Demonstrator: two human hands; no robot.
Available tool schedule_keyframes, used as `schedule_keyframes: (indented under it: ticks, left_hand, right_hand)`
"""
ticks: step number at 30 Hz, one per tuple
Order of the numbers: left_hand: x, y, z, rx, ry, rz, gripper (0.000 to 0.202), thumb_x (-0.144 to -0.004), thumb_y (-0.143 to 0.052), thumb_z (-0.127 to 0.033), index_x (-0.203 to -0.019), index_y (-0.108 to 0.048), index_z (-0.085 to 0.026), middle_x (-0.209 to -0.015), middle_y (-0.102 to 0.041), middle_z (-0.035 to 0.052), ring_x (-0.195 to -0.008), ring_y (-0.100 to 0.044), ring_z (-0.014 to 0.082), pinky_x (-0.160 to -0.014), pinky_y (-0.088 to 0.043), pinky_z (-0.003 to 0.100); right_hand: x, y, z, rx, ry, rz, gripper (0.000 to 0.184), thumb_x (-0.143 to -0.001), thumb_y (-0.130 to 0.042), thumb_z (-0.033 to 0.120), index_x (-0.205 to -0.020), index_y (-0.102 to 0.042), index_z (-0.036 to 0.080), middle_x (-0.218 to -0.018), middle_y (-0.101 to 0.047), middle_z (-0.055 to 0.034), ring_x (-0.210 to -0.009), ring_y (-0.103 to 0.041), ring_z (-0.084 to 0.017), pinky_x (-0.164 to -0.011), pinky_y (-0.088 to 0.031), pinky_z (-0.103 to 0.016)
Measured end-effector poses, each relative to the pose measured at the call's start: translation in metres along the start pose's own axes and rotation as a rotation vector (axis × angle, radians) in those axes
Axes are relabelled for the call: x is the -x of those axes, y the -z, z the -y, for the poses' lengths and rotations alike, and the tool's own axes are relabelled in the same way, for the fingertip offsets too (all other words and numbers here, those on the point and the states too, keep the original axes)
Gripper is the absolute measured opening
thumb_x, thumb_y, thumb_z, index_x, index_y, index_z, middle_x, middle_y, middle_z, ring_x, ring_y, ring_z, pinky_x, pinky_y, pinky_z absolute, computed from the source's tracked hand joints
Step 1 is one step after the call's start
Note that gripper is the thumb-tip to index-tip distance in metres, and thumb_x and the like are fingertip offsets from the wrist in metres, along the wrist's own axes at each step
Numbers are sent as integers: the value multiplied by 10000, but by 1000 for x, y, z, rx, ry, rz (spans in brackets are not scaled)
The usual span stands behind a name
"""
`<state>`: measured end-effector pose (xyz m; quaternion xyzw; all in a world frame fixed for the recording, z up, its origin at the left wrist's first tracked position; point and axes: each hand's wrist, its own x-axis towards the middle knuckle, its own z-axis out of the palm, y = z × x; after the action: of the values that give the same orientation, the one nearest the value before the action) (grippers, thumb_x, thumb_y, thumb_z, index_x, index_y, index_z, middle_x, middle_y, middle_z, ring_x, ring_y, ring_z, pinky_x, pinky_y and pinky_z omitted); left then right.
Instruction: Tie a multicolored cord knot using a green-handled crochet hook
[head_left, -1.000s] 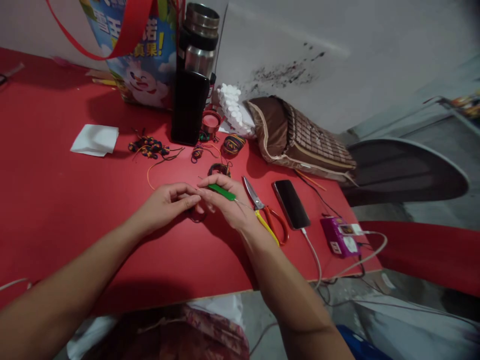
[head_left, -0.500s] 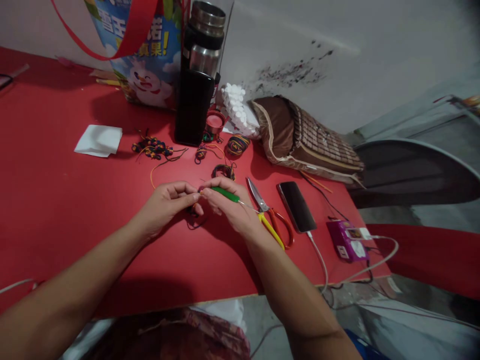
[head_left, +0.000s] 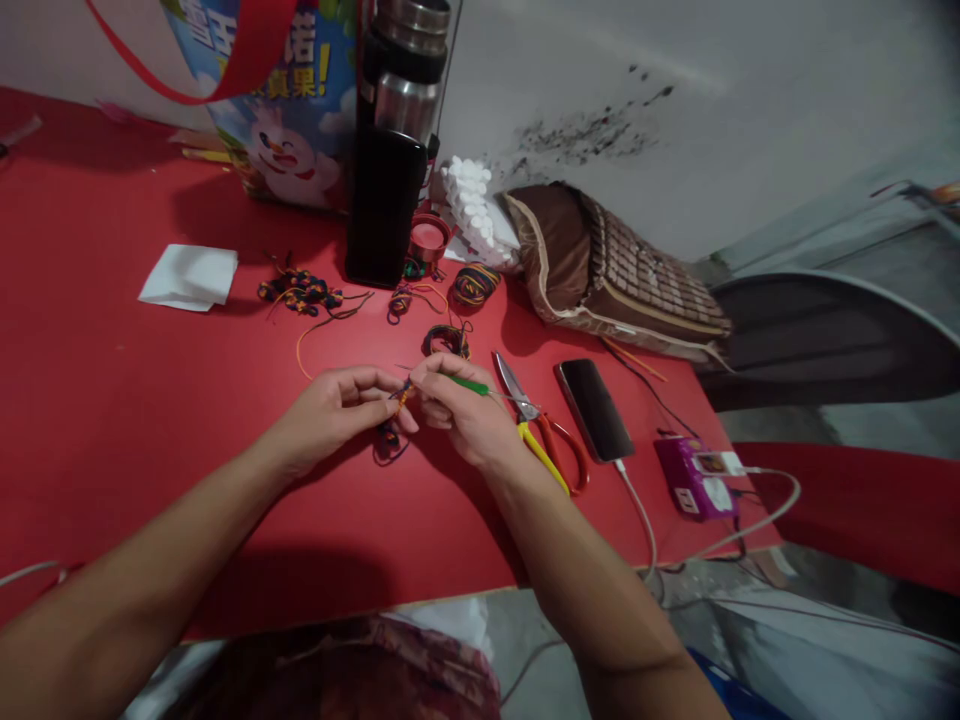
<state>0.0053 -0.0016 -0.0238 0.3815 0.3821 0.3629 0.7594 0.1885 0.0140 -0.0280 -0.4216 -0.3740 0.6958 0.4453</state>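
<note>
Between thumb and fingers, my left hand (head_left: pixel 337 415) pinches a knotted cord (head_left: pixel 403 396) of dark blue and orange thread. The cord's loose end (head_left: pixel 388 440) hangs below the fingertips, curling near the red tabletop. My right hand (head_left: pixel 466 415) is closed around a green-handled crochet hook (head_left: pixel 471 384), its thin metal shaft pointing right over the hand. Right fingertips meet the cord close to the left ones; the exact stitch there is too small to make out. Just beyond the hands lies a coiled dark cord ring (head_left: pixel 447 343).
Scissors (head_left: pixel 536 420) with yellow and orange handles lie right of my hand, beside a charging phone (head_left: pixel 595 410) and a purple box (head_left: pixel 694 478). Behind are a thread ball (head_left: pixel 475 286), knotted cords (head_left: pixel 301 292), a propped black phone (head_left: pixel 385 210), a steel flask (head_left: pixel 409 100) and white paper (head_left: pixel 190 277).
My right hand has turned and its fingers have curled in more, so less of the green handle shows. More of the orange cord is visible between the hands. The view has shifted slightly.
</note>
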Motion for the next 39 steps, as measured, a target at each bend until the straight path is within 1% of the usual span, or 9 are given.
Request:
schedule_keyframes:
  ticks: [5, 12, 19, 23, 28, 32, 34, 37, 39]
  left_hand:
    - [0, 0, 1, 48, -17, -8, 204, -871, -823, -323, -931, -759, -139, -819, -797, 86, -631, -683, 171, -574, -570, 301]
    - [-1, -3, 1, 37, -40, -71, 281, -840, -860, -382, -798, -691, -162, -709, -730, 40, -597, -646, 153, -525, -517, 264]
    - [0, -5, 4, -13, -51, -81, 223, -851, -809, -304, -756, -651, -178, -644, -668, -10, -560, -592, 109, -528, -460, 220]
    - [-1, -5, 5, 6, -56, -85, 225, -869, -801, -294, -757, -648, -172, -662, -676, -7, -570, -606, 107, -531, -475, 218]
    - [-3, -3, 3, 85, -43, -77, 242, -846, -849, -333, -861, -671, -170, -742, -733, 19, -580, -668, 156, -494, -542, 270]
    - [-3, -4, 3, 85, -39, -98, 282, -823, -877, -343, -885, -663, -170, -744, -750, 21, -569, -711, 175, -491, -570, 276]
    - [-4, -4, 2, 101, -49, -140, 270, -817, -875, -317, -883, -658, -171, -745, -760, 18, -564, -724, 169, -512, -585, 265]
    - [-5, -2, -2, 176, -98, -235, 243, -789, -858, -191, -892, -639, -175, -730, -766, 1, -568, -730, 144, -575, -607, 239]
    - [-6, -1, -6, 231, -135, -296, 240, -788, -822, -121, -900, -619, -183, -747, -777, -2, -591, -740, 137, -593, -609, 224]
  right_hand:
    - [1, -1, 1, 23, 0, 36, 327, -785, -895, 426, -786, -659, 199, -495, -458, 103, -439, -325, -40, -448, -191, -192]
    - [3, -4, 2, 13, -27, 70, 299, -766, -903, 393, -816, -676, 205, -493, -478, 101, -448, -316, -46, -442, -181, -196]
    - [2, -7, 3, -160, -191, 97, 282, -695, -884, 294, -721, -622, 191, -510, -391, 131, -443, -202, -16, -424, -140, -167]
    - [1, -7, 3, -210, -179, 81, 333, -677, -908, 317, -701, -603, 188, -536, -447, 120, -433, -213, -4, -413, -134, -162]
    - [2, -7, -1, -61, -74, 65, 311, -763, -887, 408, -791, -666, 190, -569, -616, 49, -434, -294, -25, -424, -149, -183]
    - [2, -7, -3, 18, -3, 56, 322, -820, -870, 462, -825, -680, 202, -593, -637, 37, -467, -379, -53, -448, -235, -197]
    - [3, -6, -3, 43, 42, 25, 315, -850, -857, 491, -873, -710, 214, -660, -669, 23, -538, -502, -84, -494, -364, -212]
    - [5, -5, -4, 77, 86, 34, 334, -844, -881, 477, -1046, -748, 246, -899, -755, -10, -770, -690, -140, -713, -575, -282]
    - [7, -7, -4, 77, 58, 85, 406, -803, -923, 420, -1124, -729, 265, -1061, -773, -21, -910, -738, -166, -845, -620, -329]
